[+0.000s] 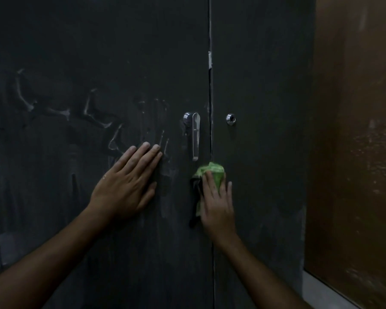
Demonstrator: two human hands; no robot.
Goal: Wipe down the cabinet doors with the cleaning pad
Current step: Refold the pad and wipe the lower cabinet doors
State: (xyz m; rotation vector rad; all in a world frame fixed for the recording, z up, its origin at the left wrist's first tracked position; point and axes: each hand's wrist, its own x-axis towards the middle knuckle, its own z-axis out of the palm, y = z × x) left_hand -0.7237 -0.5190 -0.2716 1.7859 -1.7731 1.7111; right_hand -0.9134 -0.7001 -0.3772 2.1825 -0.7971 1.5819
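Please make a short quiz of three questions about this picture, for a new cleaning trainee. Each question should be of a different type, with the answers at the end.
1. True or false: the left hand holds the green cleaning pad.
2. Where is the pad being pressed? A) above the metal handle B) just below the handle, at the seam between the two doors C) on the brown wall
3. Fill in: the wet streaks are on the ____ door.

Key
1. False: the right hand presses the pad; the left lies flat on the door.
2. B
3. left
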